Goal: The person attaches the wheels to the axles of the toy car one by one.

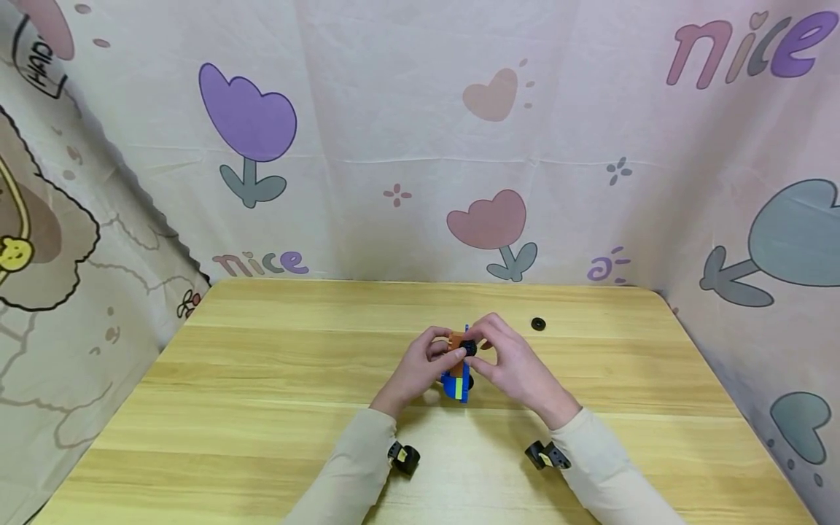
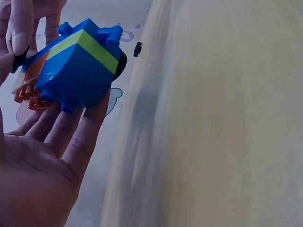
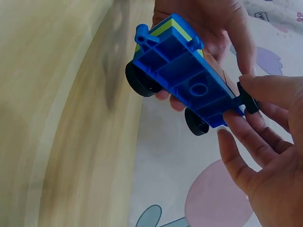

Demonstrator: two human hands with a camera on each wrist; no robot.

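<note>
My left hand (image 1: 420, 366) holds a toy car (image 2: 75, 71) with a blue base, a yellow-green stripe and orange bricks. In the right wrist view the car's blue underside is tilted toward the camera. Two black wheels (image 3: 142, 80) sit along one side of it. On the other side, my right hand (image 1: 512, 364) pinches a black wheel (image 3: 248, 98) against an axle stub; how far it is seated I cannot tell. The left thumb touches this wheel too. A second stub (image 3: 142, 33) on that side is bare.
Another black wheel (image 1: 538, 324) lies on the wooden table (image 1: 262, 408), beyond the right hand. A printed cloth (image 1: 367, 109) hangs behind the table and along its sides. Each wrist wears a small black camera (image 1: 405, 459).
</note>
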